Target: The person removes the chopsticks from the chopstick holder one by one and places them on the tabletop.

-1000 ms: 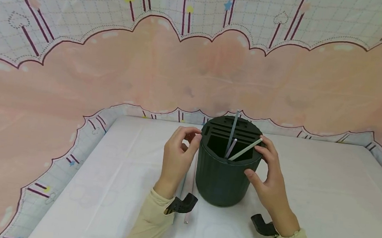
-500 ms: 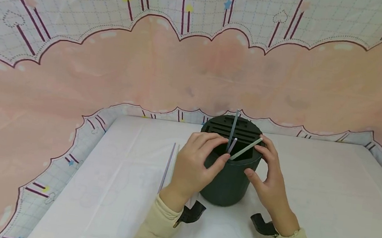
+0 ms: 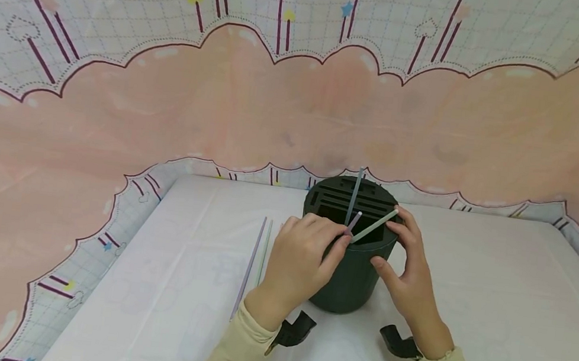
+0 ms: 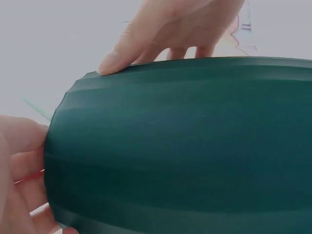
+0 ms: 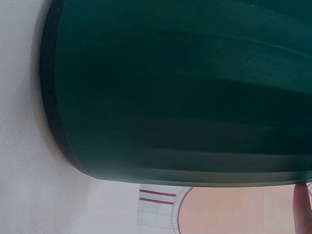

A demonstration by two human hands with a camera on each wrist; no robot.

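Observation:
A dark green round pen holder (image 3: 342,282) stands upright on the table, with a slotted back part and an open front compartment. My left hand (image 3: 302,259) reaches over its front rim and pinches a short-showing purple stick (image 3: 355,219) between thumb and index finger. Beside that stick, a taller blue-grey stick (image 3: 354,197) and a slanted pale green stick (image 3: 375,226) lean in the same compartment. My right hand (image 3: 408,265) grips the pen holder's right side, fingers at the rim and thumb on the wall. In the right wrist view a fingertip (image 5: 301,200) touches the wall.
Left of the pen holder, a thin purple stick (image 3: 250,265) and a thin green stick (image 3: 264,252) lie on the white table (image 3: 175,286). My left forearm partly covers that area. A patterned cloth (image 3: 287,109) hangs behind the table.
My left hand has moved right, from beside the pen holder to over its front compartment, onto the purple stick there. Sticks on the table at left have come into view. My right hand stays put.

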